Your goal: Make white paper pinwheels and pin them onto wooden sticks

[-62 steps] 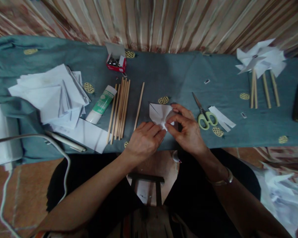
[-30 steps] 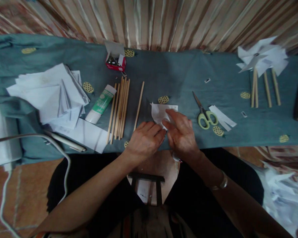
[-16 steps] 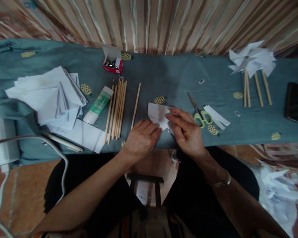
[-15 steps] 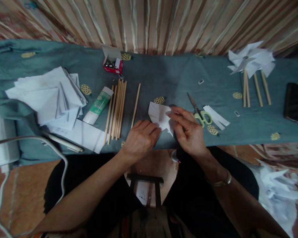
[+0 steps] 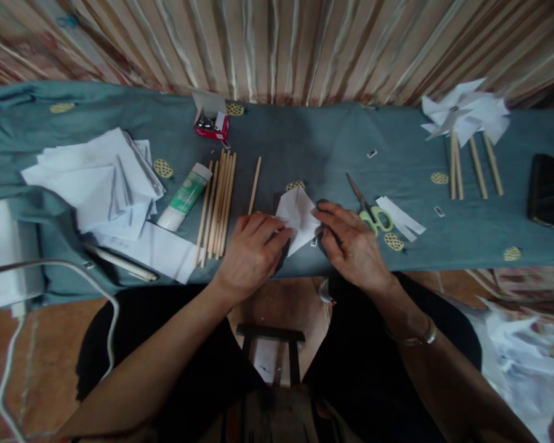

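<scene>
A piece of white paper (image 5: 298, 215) with folds in it sits near the table's front edge, between my two hands. My left hand (image 5: 253, 249) is closed on its lower left edge, thumb and fingers together. On the opposite side, my right hand (image 5: 351, 243) pinches the right corner; parts of the fingertips are hard to make out. Scissors with light green handles (image 5: 373, 216) lie just right of my right hand, beside cut white paper strips (image 5: 401, 218). One loose wooden stick (image 5: 255, 184) lies beyond my left hand.
Left of my hands lie several wooden sticks (image 5: 219, 203), a green-and-white tube (image 5: 184, 197) and a paper stack (image 5: 92, 175). A red box of small metal pieces (image 5: 211, 123) stands behind. Paper pinwheels (image 5: 464, 114) and a dark phone (image 5: 550, 191) lie right.
The paper has turned, so a pointed corner now faces away from me. My left hand has shifted slightly left and up; my right hand stays at the right side.
</scene>
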Tool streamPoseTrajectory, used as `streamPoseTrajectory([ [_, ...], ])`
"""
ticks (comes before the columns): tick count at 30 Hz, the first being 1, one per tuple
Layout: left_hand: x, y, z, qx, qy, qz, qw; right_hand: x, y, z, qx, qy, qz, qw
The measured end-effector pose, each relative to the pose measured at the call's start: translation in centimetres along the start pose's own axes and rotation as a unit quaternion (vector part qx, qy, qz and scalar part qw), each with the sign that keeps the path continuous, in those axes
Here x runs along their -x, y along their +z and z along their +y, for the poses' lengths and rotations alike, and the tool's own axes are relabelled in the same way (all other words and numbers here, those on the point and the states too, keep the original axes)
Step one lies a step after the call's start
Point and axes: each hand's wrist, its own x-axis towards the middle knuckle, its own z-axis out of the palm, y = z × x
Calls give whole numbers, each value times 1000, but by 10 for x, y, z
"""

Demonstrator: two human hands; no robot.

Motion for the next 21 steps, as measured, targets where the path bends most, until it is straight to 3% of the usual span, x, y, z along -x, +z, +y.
streamPoseTrajectory([
  [7,3,-4,5,11,9,33,999,3,-2,-1,9,-4,-13,1000],
  [13,6,5,16,-4,41,-9,999,6,-2,-8,-4,-5,-16,1000],
  [21,1,7,13,-42,41,-42,997,8,-1,-16,-48,4,-9,999],
])
